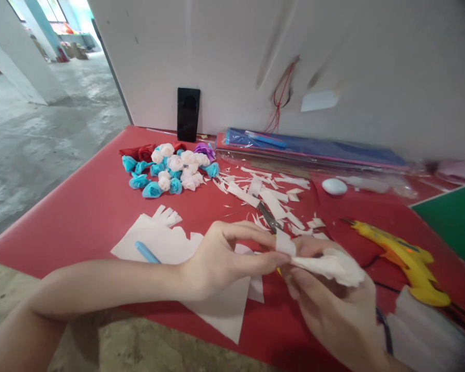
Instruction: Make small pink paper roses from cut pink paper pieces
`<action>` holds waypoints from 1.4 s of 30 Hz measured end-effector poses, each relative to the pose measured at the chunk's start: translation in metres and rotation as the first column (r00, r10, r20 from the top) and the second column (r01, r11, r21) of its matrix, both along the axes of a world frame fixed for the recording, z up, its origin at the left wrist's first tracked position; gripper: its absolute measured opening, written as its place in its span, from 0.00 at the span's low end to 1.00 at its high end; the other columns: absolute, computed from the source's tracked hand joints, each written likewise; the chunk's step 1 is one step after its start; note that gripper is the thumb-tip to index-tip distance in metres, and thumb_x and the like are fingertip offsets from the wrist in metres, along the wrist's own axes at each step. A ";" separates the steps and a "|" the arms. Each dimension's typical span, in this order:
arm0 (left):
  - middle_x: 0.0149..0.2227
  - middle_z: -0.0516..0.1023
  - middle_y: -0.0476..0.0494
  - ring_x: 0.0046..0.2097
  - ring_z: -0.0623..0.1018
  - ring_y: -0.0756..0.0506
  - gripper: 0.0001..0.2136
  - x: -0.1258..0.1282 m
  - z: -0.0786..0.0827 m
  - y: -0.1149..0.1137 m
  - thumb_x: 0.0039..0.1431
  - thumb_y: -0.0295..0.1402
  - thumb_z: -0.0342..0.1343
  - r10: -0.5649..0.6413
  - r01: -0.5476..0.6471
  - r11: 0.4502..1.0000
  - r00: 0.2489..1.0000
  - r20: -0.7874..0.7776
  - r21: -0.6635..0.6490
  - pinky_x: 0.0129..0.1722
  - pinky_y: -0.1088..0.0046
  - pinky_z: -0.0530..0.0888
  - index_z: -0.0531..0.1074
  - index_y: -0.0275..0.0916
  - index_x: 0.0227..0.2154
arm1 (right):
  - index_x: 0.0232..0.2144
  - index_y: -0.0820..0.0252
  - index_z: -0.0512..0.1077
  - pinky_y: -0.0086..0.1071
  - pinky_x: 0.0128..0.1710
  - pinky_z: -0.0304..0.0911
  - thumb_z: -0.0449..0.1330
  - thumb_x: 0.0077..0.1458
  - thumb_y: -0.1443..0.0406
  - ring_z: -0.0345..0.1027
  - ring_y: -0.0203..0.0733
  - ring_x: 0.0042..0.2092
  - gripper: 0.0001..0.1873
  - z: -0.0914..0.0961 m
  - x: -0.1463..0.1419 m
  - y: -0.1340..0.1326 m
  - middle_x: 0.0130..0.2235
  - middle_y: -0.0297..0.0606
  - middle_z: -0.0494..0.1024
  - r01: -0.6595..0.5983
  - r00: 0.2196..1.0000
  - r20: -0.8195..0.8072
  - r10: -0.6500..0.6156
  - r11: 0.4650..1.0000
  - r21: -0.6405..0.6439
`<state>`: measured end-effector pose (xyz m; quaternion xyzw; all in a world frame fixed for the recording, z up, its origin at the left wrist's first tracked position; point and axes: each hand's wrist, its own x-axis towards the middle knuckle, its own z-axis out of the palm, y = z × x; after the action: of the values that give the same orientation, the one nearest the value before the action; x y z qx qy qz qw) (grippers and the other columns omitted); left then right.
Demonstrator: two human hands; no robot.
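Note:
Both my hands meet over the red table (81, 212) near its front edge. My left hand (225, 258) pinches the end of a white paper strip (284, 243) between thumb and fingers. My right hand (329, 305) is closed around a rolled white paper piece (333, 266) that the strip runs into. Under my left wrist lies a cut white paper sheet (166, 243) with a light blue pen (147, 253) on it. Scissors (267, 217) rest just beyond my fingers among white paper scraps (263, 194).
A pile of small paper roses (170, 168) in blue, white, red and purple sits at the back left. A yellow glue gun (403, 258) lies to the right. A black phone (188, 113) leans on the wall, beside packed coloured paper (313, 150), a white oval object (334, 186) and a green sheet (457, 222).

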<state>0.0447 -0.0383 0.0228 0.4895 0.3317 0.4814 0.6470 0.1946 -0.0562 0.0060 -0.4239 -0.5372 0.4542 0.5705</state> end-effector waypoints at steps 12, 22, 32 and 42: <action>0.25 0.73 0.47 0.28 0.72 0.50 0.03 0.000 0.005 -0.001 0.43 0.28 0.59 -0.006 0.009 0.996 0.999 0.031 -0.091 0.32 0.71 0.70 0.71 0.33 0.22 | 0.28 0.49 0.76 0.18 0.16 0.61 0.62 0.42 0.73 0.63 0.29 0.20 0.13 0.001 -0.007 -0.001 0.27 0.30 0.76 -0.012 0.999 -0.042 0.013 1.000 0.021; 0.23 0.72 0.46 0.26 0.73 0.49 0.07 0.000 0.004 -0.002 0.45 0.32 0.59 -0.074 0.085 0.983 0.995 0.071 -0.165 0.30 0.70 0.71 0.69 0.33 0.23 | 0.27 0.50 0.75 0.19 0.15 0.59 0.62 0.41 0.73 0.63 0.29 0.20 0.11 0.000 -0.009 0.002 0.27 0.30 0.76 0.037 0.999 -0.033 -0.037 0.999 -0.001; 0.25 0.71 0.49 0.28 0.72 0.52 0.04 -0.004 0.004 0.002 0.47 0.29 0.58 -0.170 0.172 0.981 0.985 0.033 -0.091 0.32 0.75 0.69 0.71 0.34 0.22 | 0.23 0.54 0.73 0.21 0.15 0.57 0.64 0.39 0.71 0.60 0.30 0.20 0.07 -0.002 -0.002 0.001 0.22 0.28 0.70 0.086 0.992 0.091 -0.091 0.995 0.058; 0.23 0.69 0.50 0.28 0.68 0.52 0.06 -0.003 0.004 0.001 0.47 0.30 0.57 -0.123 0.124 0.992 0.992 -0.042 0.018 0.32 0.75 0.66 0.70 0.34 0.20 | 0.21 0.55 0.71 0.24 0.19 0.59 0.64 0.41 0.71 0.61 0.33 0.24 0.07 -0.001 0.000 -0.002 0.24 0.30 0.69 0.080 0.980 0.164 -0.110 0.980 0.183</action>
<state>0.0416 -0.0369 0.0272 0.5252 0.3091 0.4338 0.6637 0.1948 -0.0581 0.0052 -0.4352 -0.6017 0.3388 0.5777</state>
